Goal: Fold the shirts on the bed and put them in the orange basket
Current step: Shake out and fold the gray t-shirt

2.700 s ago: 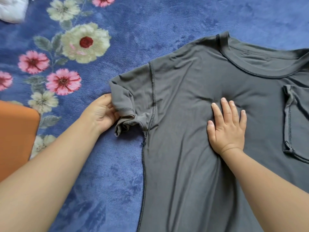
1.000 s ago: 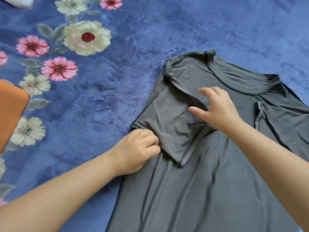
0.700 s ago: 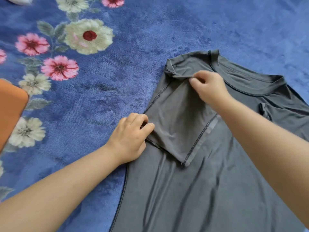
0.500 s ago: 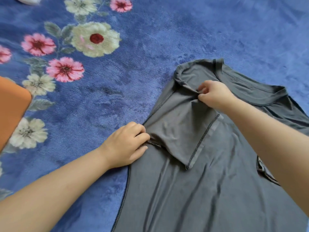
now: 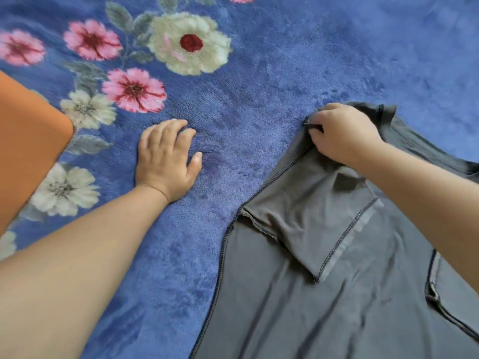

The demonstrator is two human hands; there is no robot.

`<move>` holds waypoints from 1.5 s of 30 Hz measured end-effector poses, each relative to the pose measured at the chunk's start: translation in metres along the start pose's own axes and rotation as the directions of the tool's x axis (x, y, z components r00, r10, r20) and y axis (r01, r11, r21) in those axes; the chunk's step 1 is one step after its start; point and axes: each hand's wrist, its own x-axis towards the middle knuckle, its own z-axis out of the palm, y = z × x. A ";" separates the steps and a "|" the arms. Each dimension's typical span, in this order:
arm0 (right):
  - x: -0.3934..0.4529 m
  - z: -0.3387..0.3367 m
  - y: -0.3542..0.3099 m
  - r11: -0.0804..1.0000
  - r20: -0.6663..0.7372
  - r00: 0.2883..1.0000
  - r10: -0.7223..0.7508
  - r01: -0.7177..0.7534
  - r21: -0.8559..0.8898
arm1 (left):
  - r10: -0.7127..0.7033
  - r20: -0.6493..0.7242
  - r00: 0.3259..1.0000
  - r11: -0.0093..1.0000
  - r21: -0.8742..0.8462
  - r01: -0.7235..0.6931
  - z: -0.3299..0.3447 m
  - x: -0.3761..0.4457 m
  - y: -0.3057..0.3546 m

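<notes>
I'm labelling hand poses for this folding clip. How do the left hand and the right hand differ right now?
The left hand lies flat, fingers spread, on the blue blanket, clear of the shirt; the right hand is curled, its grip pinching the shirt's shoulder edge. The left hand holds nothing; the right hand holds fabric above the folded-in sleeve. Both are bare and reach in from the bottom of the view.

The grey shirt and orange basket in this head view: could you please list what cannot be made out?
- Grey shirt: hem and far side cut off by the bottom and right edges.
- Orange basket: only a corner shows; the left edge cuts off the rest.
- Shirt's shoulder: partly hidden under the right hand.
- Collar: partly behind the right forearm.
</notes>
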 end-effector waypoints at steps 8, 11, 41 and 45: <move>0.055 -0.024 0.003 -0.047 0.598 0.752 0.277 -0.612 0.790 | -0.008 -0.044 0.999 1.000 -0.002 0.008 0.004 0.003 -0.002; 0.055 -0.009 0.006 -0.048 0.513 0.794 0.326 -0.529 0.848 | -0.012 -0.029 1.000 1.000 0.007 0.012 0.007 0.005 -0.005; 0.057 0.012 -0.005 0.781 -0.059 0.964 0.261 -0.174 0.599 | 0.010 -0.014 1.000 1.000 0.026 -0.009 0.008 0.005 -0.009; 0.037 0.012 -0.006 0.754 -0.139 0.949 0.284 -0.131 0.644 | -0.002 -0.010 1.000 0.999 0.033 0.002 0.008 0.009 -0.014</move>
